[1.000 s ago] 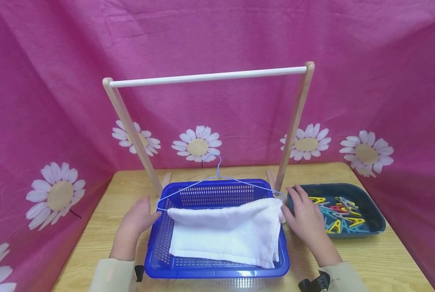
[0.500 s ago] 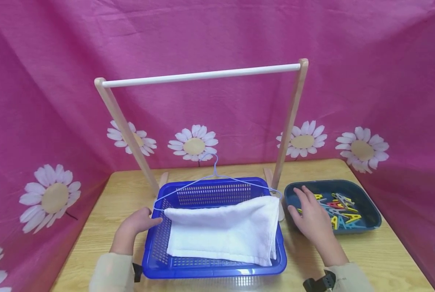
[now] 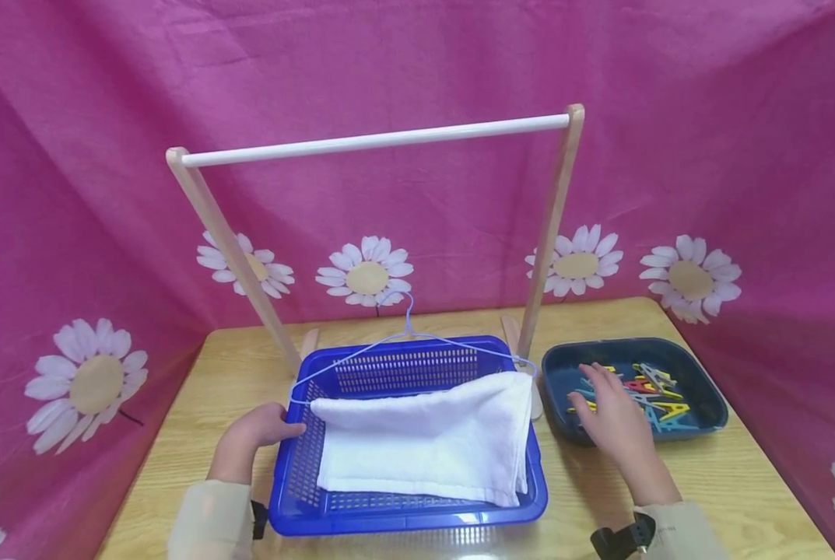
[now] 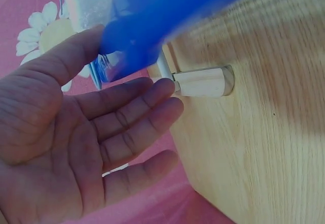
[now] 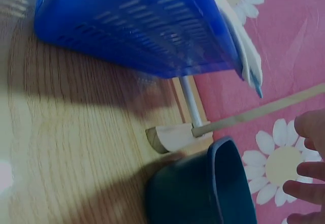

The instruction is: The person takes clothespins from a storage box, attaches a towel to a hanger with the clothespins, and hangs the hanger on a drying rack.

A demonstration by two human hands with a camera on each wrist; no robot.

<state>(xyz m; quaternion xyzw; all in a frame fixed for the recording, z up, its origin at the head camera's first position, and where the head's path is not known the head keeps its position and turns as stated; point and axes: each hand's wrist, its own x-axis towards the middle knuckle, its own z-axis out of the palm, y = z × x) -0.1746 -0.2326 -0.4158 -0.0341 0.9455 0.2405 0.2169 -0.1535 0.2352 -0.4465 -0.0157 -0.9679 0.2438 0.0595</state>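
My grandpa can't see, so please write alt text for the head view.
A person's right hand over a tub of colorful clothespins, left hand beside a blue basket with a white towel and hanger across it; a rack stands behind.

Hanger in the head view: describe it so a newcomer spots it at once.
On the wooden table, a blue basket stands in front of a rack with a white rod. Across the basket lies the hanger, its hook toward the rack, a white towel draped over its lower part. It alone is thin, pale-blue wire, unlike the basket's broad, darker plastic.
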